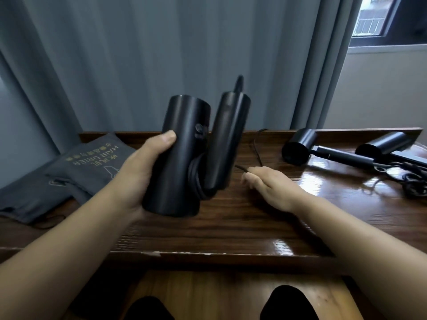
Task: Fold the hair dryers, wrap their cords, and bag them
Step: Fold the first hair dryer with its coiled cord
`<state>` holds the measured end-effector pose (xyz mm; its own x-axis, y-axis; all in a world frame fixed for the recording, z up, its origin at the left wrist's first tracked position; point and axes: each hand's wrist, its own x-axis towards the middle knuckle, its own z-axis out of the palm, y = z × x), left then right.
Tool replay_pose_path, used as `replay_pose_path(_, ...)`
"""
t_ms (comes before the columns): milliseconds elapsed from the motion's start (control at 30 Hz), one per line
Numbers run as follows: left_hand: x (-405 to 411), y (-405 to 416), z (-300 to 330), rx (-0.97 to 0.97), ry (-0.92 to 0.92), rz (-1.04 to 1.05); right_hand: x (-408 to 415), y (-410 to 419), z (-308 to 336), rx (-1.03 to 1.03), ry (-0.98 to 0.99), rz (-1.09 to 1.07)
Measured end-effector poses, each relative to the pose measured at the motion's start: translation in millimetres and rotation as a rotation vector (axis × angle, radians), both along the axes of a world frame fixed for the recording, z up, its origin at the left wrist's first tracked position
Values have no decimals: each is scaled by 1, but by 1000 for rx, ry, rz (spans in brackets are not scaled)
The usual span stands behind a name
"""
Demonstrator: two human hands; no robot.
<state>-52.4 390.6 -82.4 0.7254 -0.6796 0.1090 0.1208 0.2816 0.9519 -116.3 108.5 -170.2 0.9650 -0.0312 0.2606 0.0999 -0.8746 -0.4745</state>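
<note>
My left hand (141, 167) grips the barrel of a black hair dryer (180, 155), held upright above the wooden table (231, 222). Its handle (227, 139) is folded up alongside the barrel, and several turns of black cord (196, 181) are wound round the hinge between them. The loose cord (255, 151) runs from the dryer to my right hand (270, 183), which pinches it low over the table, just right of the dryer. Two more black hair dryers (300, 146) (388, 144) lie unfolded at the right with tangled cords (413, 179). Grey drawstring bags (76, 169) printed "HAIR DRIER" lie at the left.
Grey curtains (138, 65) hang behind the table, and a window (392, 19) shows at the upper right. The table's front edge (208, 255) is chipped. Below it are wooden floorboards and my dark shoes (288, 303).
</note>
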Motion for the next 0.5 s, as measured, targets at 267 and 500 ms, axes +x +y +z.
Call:
replay_pose_path(267, 27, -23, 11, -145, 191, 339, -28, 45, -16, -319, -180, -1)
replay_pose_path(500, 55, -31, -20, 227, -67, 636, -55, 80, 2, -349, -302, 13)
